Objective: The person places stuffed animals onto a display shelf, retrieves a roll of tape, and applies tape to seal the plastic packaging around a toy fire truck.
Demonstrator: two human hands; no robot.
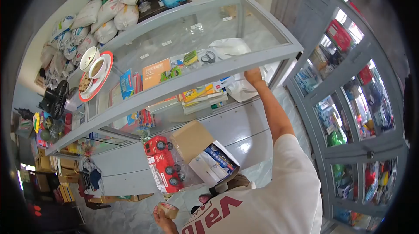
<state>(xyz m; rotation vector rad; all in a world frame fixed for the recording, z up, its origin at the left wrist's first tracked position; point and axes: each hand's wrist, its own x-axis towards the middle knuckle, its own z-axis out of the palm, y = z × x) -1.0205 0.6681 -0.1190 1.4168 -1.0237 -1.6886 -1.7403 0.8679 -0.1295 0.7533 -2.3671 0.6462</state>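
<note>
Tape (169,210) low in view, gripped in the left hand (163,221), fingers about the roll. Right hand (253,76) at the front rail (279,53) of the glass desk (257,31), just beside white plastic (230,47); fingertips hidden, so cannot tell about any grip. Probably best to hold the roll by its outer side, apart from the box (206,172) and wrapped red truck (155,162), and to keep the right wrist from knocking the rail. Worth minding the scissors (208,57) near the plastic, and pulling gently on anything so thin, for fear of a tear.

Inside the desk, an orange book (157,71) among stationery. On the glass top, toward the left end, a red-rimmed plate (104,73) with bowls (88,55). Beyond, piled sacks (106,11) by the wall; at far left, a black fan (56,98). To the right, a grey cabinet (345,152) with glazed doors and crowded shelves. Underfoot, pale marbled tiles (115,216).
</note>
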